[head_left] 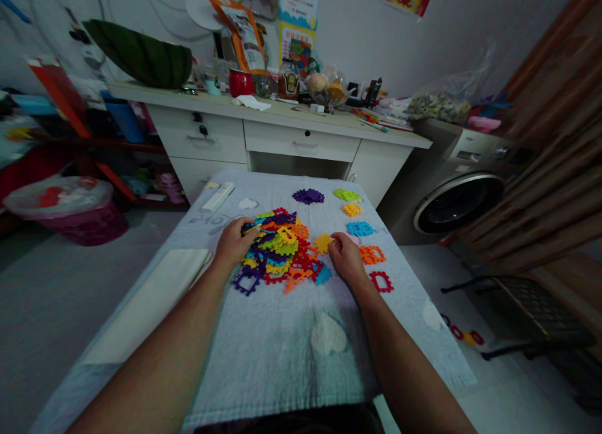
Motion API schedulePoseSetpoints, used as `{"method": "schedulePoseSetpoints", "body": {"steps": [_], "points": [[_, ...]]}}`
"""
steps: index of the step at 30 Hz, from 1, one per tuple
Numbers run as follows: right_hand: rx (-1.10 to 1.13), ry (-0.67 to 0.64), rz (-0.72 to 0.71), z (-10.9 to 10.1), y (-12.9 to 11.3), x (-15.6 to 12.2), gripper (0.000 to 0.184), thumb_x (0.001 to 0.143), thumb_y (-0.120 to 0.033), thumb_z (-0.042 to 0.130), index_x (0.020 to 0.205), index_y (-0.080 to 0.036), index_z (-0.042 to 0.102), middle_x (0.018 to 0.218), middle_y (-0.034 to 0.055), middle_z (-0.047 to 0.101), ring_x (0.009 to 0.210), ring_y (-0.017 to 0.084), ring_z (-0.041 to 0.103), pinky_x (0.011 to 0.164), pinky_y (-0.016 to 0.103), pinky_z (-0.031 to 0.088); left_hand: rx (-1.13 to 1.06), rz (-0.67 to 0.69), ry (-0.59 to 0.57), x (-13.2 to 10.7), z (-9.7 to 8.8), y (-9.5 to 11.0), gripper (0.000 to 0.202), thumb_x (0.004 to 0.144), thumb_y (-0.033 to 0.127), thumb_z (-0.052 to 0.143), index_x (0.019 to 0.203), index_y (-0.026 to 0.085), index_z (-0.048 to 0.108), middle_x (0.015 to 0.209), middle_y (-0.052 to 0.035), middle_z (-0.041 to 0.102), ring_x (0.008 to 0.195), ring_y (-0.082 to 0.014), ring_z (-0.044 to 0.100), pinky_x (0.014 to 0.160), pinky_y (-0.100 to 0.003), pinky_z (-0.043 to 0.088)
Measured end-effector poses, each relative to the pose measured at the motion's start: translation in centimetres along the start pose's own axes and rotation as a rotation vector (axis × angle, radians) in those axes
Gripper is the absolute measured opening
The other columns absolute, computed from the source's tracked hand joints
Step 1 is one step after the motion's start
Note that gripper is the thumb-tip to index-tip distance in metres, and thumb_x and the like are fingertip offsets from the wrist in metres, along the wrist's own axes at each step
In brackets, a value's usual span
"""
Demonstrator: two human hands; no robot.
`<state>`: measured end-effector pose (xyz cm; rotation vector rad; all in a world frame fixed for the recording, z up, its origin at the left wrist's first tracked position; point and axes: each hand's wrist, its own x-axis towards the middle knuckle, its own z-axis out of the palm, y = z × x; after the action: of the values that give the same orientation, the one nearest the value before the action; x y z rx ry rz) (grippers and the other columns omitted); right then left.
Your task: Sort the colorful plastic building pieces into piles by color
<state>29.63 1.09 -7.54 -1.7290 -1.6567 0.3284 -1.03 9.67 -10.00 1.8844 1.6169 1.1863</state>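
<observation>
A mixed pile of colourful plastic building pieces [282, 246], flat with notched edges, lies mid-table. My left hand [234, 241] is at the pile's left edge, its fingers closed among blue and purple pieces; exactly what they grip is hidden. To the right of the pile, my right hand [347, 256] pinches a yellow notched piece [322, 243] at its edge. Sorted by colour around it are purple pieces [308, 196], green pieces [347, 195], yellow-orange pieces [352, 210], blue pieces [360, 228], orange pieces [372, 254] and a red square frame [380, 281].
A pale blue cloth [282, 352] covers the table. A white box [218, 197] and a folded white sheet [150, 302] lie on the left. Beyond stands a cluttered white desk [301, 136], with a washing machine [451, 183] to its right. Several pieces lie on the floor near a stool [527, 308].
</observation>
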Motion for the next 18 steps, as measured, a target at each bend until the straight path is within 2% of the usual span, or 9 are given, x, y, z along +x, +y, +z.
{"method": "schedulePoseSetpoints", "body": {"steps": [3, 5, 8, 13, 18], "points": [[-0.096, -0.001, -0.085, 0.3, 0.3, -0.1, 0.039, 0.083, -0.03, 0.057, 0.117, -0.013, 0.061, 0.112, 0.0143, 0.065, 0.101, 0.024, 0.059, 0.091, 0.037, 0.046, 0.008, -0.003, -0.001, 0.0, 0.0, 0.0, 0.04, 0.079, 0.05, 0.055, 0.104, 0.02, 0.065, 0.107, -0.0076, 0.066, 0.103, -0.0255, 0.061, 0.095, -0.039, 0.045], [-0.152, -0.013, -0.121, 0.5, 0.5, -0.2, 0.047, 0.081, -0.034, 0.061, 0.123, -0.01, 0.059, 0.116, 0.0165, 0.062, 0.108, 0.027, 0.056, 0.097, 0.04, 0.043, 0.008, -0.005, -0.002, 0.0, 0.0, 0.0, 0.04, 0.079, 0.049, 0.054, 0.104, 0.02, 0.065, 0.107, -0.0075, 0.067, 0.102, -0.0252, 0.061, 0.095, -0.039, 0.045], [-0.211, -0.036, -0.125, 0.8, 0.7, -0.3, 0.053, 0.08, -0.035, 0.063, 0.127, -0.01, 0.057, 0.116, 0.0163, 0.062, 0.109, 0.028, 0.055, 0.098, 0.041, 0.043, 0.004, -0.001, -0.004, 0.0, 0.0, 0.1, 0.04, 0.079, 0.05, 0.054, 0.104, 0.02, 0.065, 0.106, -0.0074, 0.067, 0.101, -0.0252, 0.061, 0.094, -0.039, 0.046], [-0.239, -0.068, -0.105, 1.0, 1.1, -0.1, 0.046, 0.081, -0.029, 0.062, 0.123, -0.011, 0.059, 0.113, 0.0148, 0.063, 0.105, 0.026, 0.056, 0.096, 0.039, 0.043, 0.008, -0.006, -0.002, 0.0, -0.1, 0.3, 0.039, 0.078, 0.049, 0.055, 0.103, 0.021, 0.065, 0.105, -0.0072, 0.067, 0.1, -0.0252, 0.061, 0.094, -0.039, 0.046], [-0.259, -0.066, -0.09, 1.0, 1.0, 0.0, 0.042, 0.081, -0.029, 0.063, 0.119, -0.012, 0.062, 0.111, 0.0139, 0.064, 0.105, 0.026, 0.055, 0.095, 0.038, 0.042, 0.012, -0.013, 0.002, -0.1, -0.1, 0.3, 0.037, 0.078, 0.048, 0.056, 0.103, 0.023, 0.065, 0.106, -0.0059, 0.068, 0.1, -0.0242, 0.061, 0.094, -0.037, 0.046]]}}
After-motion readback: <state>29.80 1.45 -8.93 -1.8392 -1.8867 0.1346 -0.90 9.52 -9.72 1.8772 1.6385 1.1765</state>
